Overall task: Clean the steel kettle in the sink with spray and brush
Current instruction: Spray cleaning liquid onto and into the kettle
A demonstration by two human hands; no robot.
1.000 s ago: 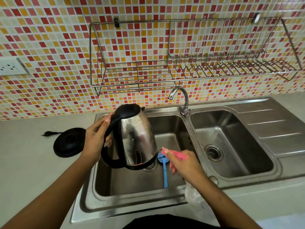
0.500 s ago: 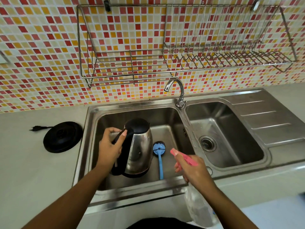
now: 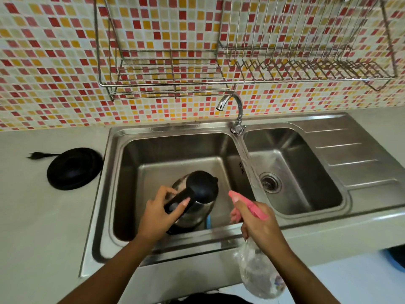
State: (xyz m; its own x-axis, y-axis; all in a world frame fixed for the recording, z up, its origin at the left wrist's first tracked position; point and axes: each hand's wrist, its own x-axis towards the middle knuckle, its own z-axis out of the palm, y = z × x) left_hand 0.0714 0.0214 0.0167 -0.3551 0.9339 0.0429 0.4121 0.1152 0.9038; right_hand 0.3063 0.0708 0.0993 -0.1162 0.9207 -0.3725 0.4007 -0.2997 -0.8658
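Note:
The steel kettle (image 3: pixel 197 212) with a black lid and handle stands in the left basin of the sink (image 3: pixel 131 194). My left hand (image 3: pixel 160 213) grips its black handle. My right hand (image 3: pixel 258 224) holds a clear spray bottle (image 3: pixel 258 273) with a pink trigger head, its nozzle aimed left toward the kettle from a short distance. Only a small piece of the blue brush (image 3: pixel 208 222) shows behind the kettle's base; the rest is hidden.
The black kettle base (image 3: pixel 74 168) with its plug lies on the counter left of the sink. A tap (image 3: pixel 234 113) stands between the two basins. A wire dish rack (image 3: pixel 241 62) hangs on the tiled wall above. The right basin has a drain (image 3: pixel 270 183).
The kettle was lowered from mid-air into the left basin and now stands over the brush. My right hand with the spray bottle rose slightly, nozzle toward the kettle. The view tilted downward.

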